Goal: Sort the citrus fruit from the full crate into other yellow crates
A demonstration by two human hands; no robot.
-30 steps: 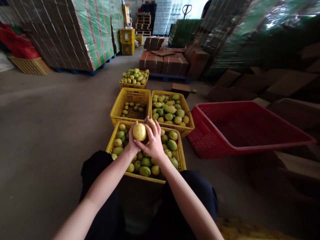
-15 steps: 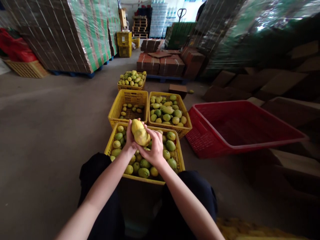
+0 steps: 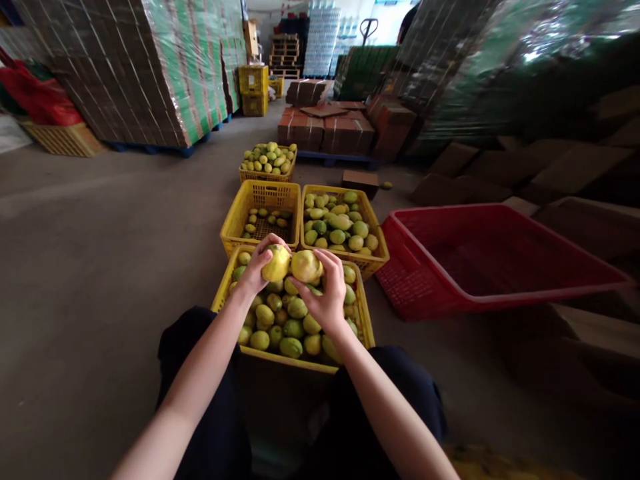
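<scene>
My left hand (image 3: 259, 264) is closed around a yellow lemon (image 3: 277, 264), its thumb along the near side. Close beside it, my right hand (image 3: 327, 287) grips a second yellow lemon (image 3: 306, 267) between thumb and fingers. Both fruits are held above the near yellow crate (image 3: 300, 362), which is full of green and yellow lemons (image 3: 293, 328). Part of that crate's contents is hidden behind my hands and wrists.
Beyond stand a yellow crate (image 3: 230, 217) with several lemons at its bottom and a fuller one (image 3: 383, 245) to its right. Farther back is another filled crate (image 3: 269, 177). A red basket (image 3: 400, 267) lies at right, near cardboard (image 3: 595, 327). Wrapped pallet stacks (image 3: 185, 73) flank the aisle.
My hands have moved apart a little. The two lemons, overlapping before, now sit side by side, one in each hand. The view has shifted slightly.
</scene>
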